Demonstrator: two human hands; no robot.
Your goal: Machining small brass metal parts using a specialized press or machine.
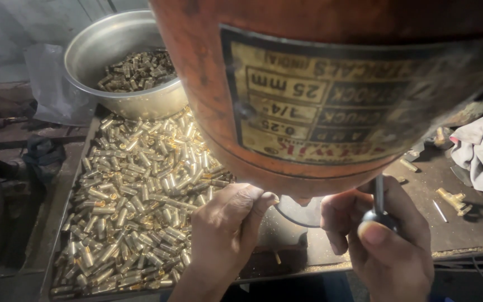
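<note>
Head view: left hand [225, 232] pinches something unseen under the orange drill-press head [331, 89]; right hand [384, 240] grips its black-knobbed lever [379, 215] at 5 o'clock; drilling step, feed needs steadiness.

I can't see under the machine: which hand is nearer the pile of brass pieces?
Left. The left hand sits at the edge of the pile of brass pieces; the right hand grips a black-knobbed lever, farther off.

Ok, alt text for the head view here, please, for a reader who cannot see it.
Under a large orange machine housing, the right hand grips a black-knobbed lever while the left hand pinches something hidden beneath the machine. To the left, a tray holds small brass pieces, with a metal bowl of more behind.
</note>
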